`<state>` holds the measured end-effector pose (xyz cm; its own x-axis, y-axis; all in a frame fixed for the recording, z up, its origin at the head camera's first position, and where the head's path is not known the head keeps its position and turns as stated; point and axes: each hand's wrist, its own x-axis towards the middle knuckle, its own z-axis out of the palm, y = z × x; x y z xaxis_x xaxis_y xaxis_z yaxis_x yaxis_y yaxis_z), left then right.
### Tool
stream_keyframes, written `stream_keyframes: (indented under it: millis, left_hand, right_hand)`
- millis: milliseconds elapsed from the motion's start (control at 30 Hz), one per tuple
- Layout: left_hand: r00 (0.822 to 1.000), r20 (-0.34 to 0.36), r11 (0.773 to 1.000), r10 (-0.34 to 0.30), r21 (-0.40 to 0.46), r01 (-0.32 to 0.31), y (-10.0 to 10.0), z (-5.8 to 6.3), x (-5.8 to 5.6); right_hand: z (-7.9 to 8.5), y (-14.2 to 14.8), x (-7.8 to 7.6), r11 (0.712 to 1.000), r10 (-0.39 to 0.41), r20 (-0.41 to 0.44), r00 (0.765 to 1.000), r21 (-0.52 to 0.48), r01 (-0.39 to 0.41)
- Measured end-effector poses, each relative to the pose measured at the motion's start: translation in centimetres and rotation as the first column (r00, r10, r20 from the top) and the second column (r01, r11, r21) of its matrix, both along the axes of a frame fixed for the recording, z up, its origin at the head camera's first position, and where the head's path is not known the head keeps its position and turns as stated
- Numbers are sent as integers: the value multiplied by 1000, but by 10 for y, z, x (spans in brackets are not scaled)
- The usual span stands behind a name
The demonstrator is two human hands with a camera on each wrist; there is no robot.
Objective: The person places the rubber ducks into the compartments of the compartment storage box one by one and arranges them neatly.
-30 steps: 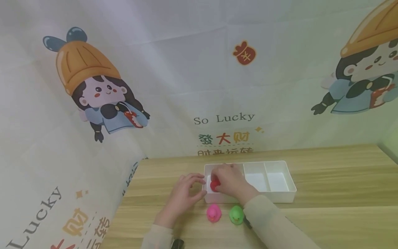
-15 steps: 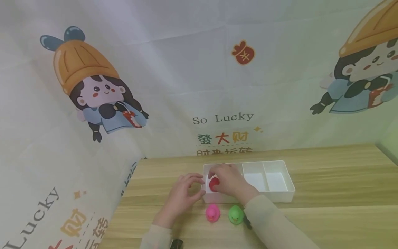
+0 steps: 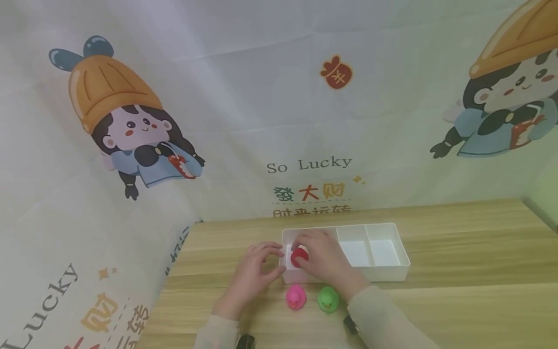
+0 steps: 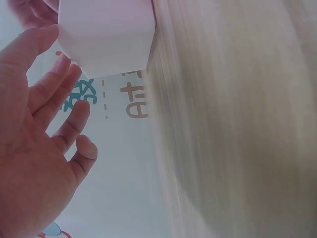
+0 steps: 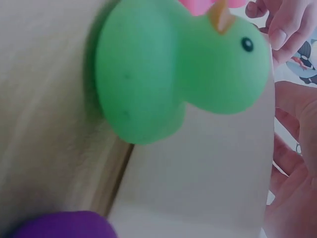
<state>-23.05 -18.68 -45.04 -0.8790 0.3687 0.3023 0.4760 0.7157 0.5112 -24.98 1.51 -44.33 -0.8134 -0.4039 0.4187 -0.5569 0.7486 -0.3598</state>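
Head: the red toy [image 3: 297,255], more exposed than earlier, is pinched, perhaps more loosely, by the right hand [image 3: 321,253] in the nine-o'clock compartment [image 3: 288,237] of the white tray [image 3: 388,275]. Left wrist: left hand [image 4: 29,144] held uncurled. Right wrist: green toy duck [image 5: 148,64] seen outside.

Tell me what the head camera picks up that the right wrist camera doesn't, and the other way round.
Only the head view shows the red object held by the right grip, the compartments inside the white box, and the "So Lucky" lettering.

Only the right wrist view shows a purple object, cut off by the bottom edge.

Both show the green duck, the pink duck (just a part in the wrist view), the box's outer wall, the right grip and the left grip.
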Motion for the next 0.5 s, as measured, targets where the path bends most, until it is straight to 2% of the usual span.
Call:
stream_keyframes:
  millis: [167, 400, 500]
  left_hand:
    - [1000, -5, 1000, 6, -4, -6, 1, 0, 0]
    - [1000, 11, 1000, 23, 21, -23, 2, 0, 1]
    - [999, 14, 999, 31, 20, -31, 2, -1, 1]
  right_hand:
    - [-2, 4, 3, 999, -51, -44, 998, 8, 51]
    - [-7, 17, 8, 991, -88, -37, 995, -104, 83]
    - [-9, 23, 11, 988, -99, -43, 994, -121, 93]
